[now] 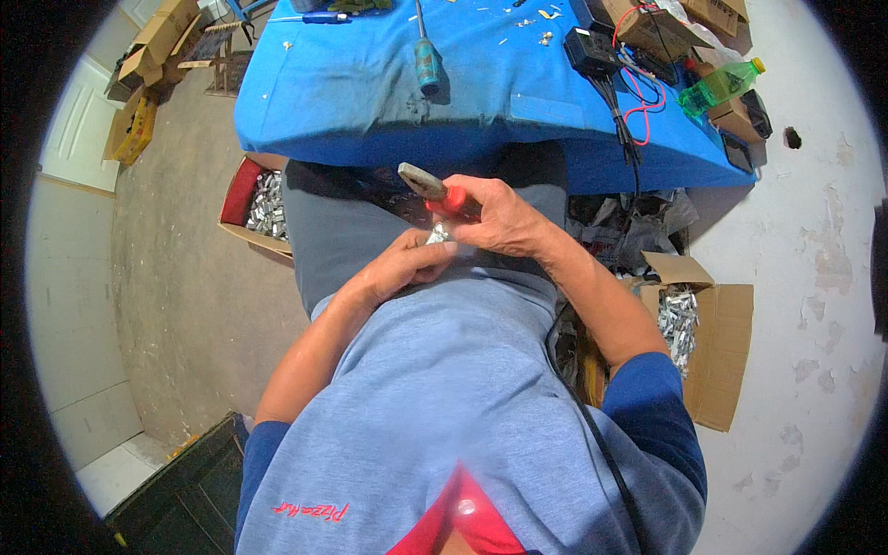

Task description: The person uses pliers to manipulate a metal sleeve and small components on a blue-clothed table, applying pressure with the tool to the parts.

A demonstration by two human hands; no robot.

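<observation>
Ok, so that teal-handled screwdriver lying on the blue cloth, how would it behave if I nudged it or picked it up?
The screwdriver should feel stiff, given its straight, slim shaft. It's probably heavier toward the handle, which looks much thicker. Nudged, it might roll a little, though the blue cloth may slow it.

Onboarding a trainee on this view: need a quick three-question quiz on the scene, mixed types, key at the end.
1. What does the left hand hold?
2. True or false: the green bottle is at the left end of the blue cloth.
3. The pliers in the right hand have handles that are: A) yellow B) red C) green

Key:
1. A small silvery part.
2. False; it is at the right end.
3. B
</observation>
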